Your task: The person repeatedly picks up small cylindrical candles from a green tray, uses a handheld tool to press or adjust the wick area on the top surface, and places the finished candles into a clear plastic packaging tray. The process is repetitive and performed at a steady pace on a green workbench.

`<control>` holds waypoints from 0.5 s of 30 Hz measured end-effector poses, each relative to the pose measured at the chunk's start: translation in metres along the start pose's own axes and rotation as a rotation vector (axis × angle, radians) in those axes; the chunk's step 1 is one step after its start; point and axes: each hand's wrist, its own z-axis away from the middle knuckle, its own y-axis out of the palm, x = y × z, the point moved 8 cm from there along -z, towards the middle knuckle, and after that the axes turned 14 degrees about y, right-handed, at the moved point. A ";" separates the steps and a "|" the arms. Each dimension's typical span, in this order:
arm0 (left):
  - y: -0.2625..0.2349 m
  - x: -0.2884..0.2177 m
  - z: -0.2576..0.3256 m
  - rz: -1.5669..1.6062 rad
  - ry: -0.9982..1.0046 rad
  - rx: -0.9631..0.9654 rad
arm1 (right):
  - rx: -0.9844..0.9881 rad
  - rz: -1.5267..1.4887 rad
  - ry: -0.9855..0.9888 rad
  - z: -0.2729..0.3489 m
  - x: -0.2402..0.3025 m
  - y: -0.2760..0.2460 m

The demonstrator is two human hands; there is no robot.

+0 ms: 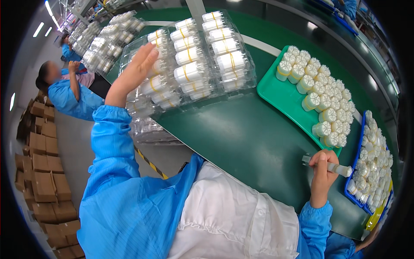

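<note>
Head view, right hand (pixel 324 169): gripping a slim translucent plastic tube (pixel 343 169) above the glossy dark-green tabletop (pixel 241 138).
Left hand (pixel 137 69): open, fingers extended, near clear moulded plastic trays (pixel 152 125).
Shallow green plastic tray (pixel 282 97): white cylinders (pixel 306 83) with segmented ends.
Room: grey floor (pixel 82 159), stacked brown cardboard boxes (pixel 45 185).

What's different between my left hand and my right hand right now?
Your left hand has its fingers extended and shows nothing in its grasp, while your right hand grips a clear-and-white tube. Your left hand is at the clear plastic trays; your right hand is near the green tray. Both are bare, below blue sleeves.
</note>
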 end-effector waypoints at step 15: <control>0.120 -0.282 -0.066 0.037 0.671 -0.380 | 0.011 0.021 -0.011 -0.004 -0.004 -0.002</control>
